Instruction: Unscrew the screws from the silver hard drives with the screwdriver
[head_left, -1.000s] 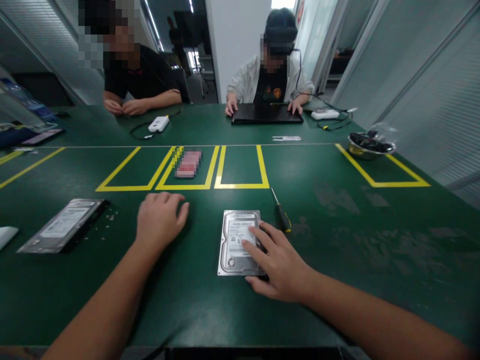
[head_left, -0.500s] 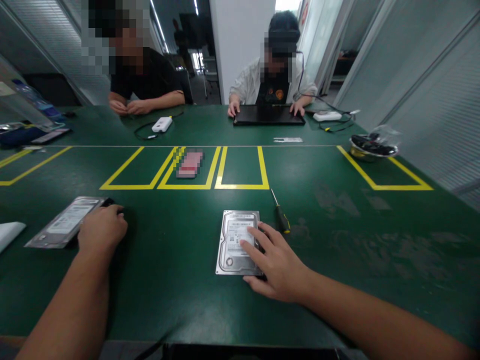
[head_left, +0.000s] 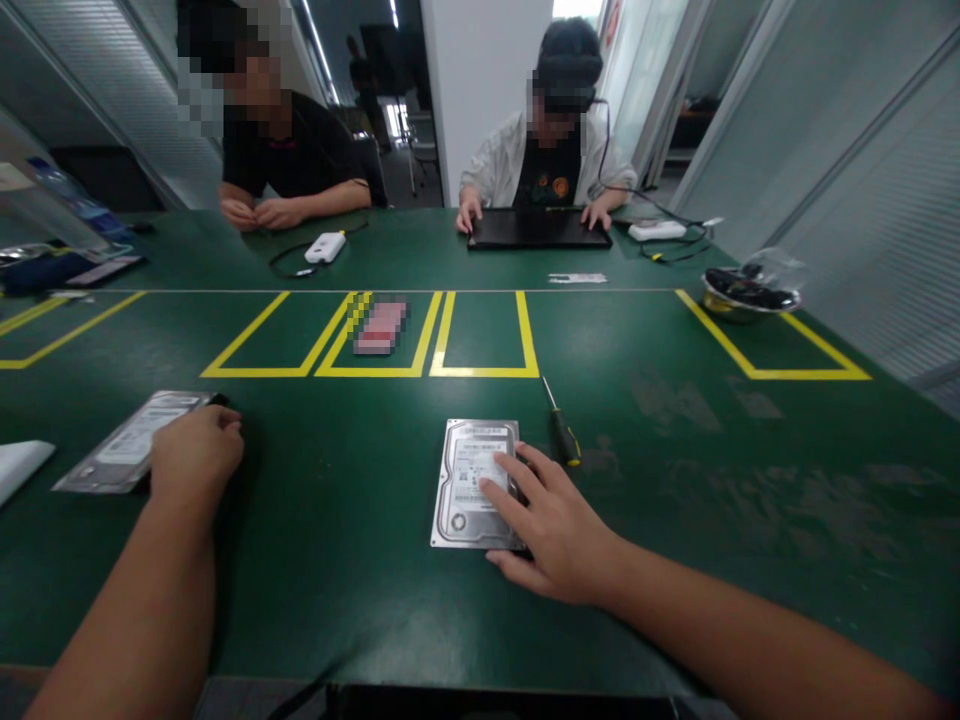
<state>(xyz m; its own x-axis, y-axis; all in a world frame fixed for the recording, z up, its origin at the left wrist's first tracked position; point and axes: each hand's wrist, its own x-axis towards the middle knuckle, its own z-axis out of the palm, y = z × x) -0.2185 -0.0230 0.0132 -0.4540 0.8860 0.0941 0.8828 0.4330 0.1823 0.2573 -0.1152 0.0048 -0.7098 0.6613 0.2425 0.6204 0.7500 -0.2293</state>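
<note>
To the left lies a hard drive with a white label, partly covered by my left hand. That hand is at the drive's right edge with its fingers curled together, and whatever is in them is hidden. A dark end shows beyond it. In front of me a second silver hard drive lies flat, label up. My right hand grips its right side, two fingers stretched over the label and the thumb low against the edge. A screwdriver with a black and yellow handle lies just beyond that hand.
Yellow tape marks areas on the green table. A pink blurred object lies in one. A bowl of dark items stands far right, a white object far left. Across sit two people, one with hands on a black panel.
My left hand has shifted slightly left over the left hard drive, its fingers drawn in closer. My right hand and the drive under it have stayed put.
</note>
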